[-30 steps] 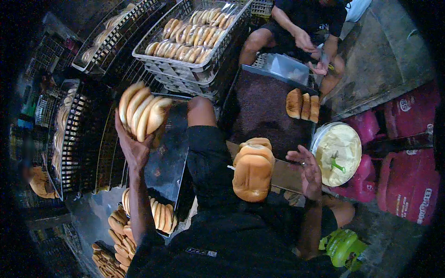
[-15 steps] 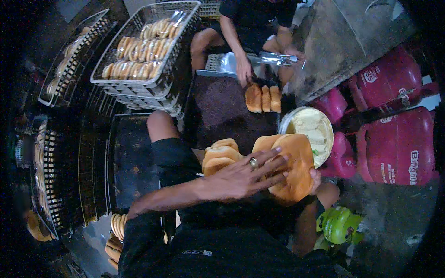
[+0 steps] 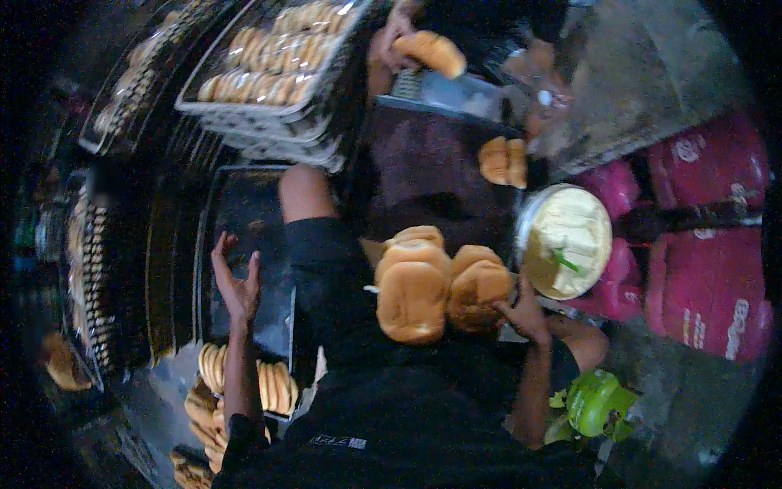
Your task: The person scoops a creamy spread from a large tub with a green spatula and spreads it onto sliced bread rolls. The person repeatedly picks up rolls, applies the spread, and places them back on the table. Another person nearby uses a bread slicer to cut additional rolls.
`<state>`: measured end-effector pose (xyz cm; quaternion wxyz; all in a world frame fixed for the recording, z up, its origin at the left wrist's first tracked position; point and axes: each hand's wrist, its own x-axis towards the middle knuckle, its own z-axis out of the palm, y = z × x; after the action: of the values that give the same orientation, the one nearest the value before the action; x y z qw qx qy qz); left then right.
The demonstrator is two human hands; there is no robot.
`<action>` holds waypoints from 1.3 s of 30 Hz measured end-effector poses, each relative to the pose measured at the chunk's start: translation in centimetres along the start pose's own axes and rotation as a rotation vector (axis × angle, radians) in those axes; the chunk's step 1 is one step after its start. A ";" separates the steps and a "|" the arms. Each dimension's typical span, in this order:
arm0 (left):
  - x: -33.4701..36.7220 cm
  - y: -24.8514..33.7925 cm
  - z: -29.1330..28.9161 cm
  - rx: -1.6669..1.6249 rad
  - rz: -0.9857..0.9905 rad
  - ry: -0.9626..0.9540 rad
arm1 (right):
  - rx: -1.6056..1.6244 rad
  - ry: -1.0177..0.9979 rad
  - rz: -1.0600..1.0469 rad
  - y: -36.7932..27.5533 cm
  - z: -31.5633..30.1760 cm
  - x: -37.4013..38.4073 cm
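Note:
My left hand [image 3: 237, 281] is raised over the dark tray at the left, holding nothing, thumb and fingers apart. On my lap, overlapping golden-brown bread buns [image 3: 413, 301] form one group. Beside them is a smaller group of bread buns [image 3: 481, 295]; my right hand [image 3: 529, 315] grips its right edge, thumb on top, the other fingers partly hidden. Just beyond that hand stands a round tub of pale cream spread [image 3: 570, 232] with a green-handled tool [image 3: 566, 261] in it.
Across from me, a co-worker's hand [image 3: 399, 41] holds a bun [image 3: 436, 53]. Browned buns [image 3: 503, 161] rest on a dark tray [image 3: 423, 163]. Stacked crates [image 3: 265, 122] of packed bread stand at the left, pink gas cylinders [image 3: 709, 285] and a green cylinder [image 3: 599, 403] at the right.
My left hand has let go of the buns and moved left. Those buns are now lower, beside the other group on my lap. The co-worker has lifted one browned bun.

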<state>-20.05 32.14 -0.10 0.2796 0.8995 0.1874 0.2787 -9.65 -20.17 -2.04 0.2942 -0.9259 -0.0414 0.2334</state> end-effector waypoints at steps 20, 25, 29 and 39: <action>-32.4 -24.7 -13.5 0.867 -0.529 -0.207 | 0.222 -0.099 -0.588 -20.4 -2.2 2.2; -26.2 -21.7 -13.2 0.965 -0.641 -0.658 | 0.103 -0.126 -0.655 -21.1 -1.8 3.2; -26.9 -27.8 -15.8 0.912 -0.893 -0.828 | 0.160 -0.158 -0.606 -20.6 -1.7 3.7; -28.5 -31.7 -14.9 0.713 -0.863 -0.545 | 0.219 -0.072 -0.458 -17.5 -4.5 2.0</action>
<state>-56.85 48.55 -20.43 0.0873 0.8196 0.5373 -0.1788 -4.73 -7.72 10.23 0.4364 -0.8460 -0.2349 0.1965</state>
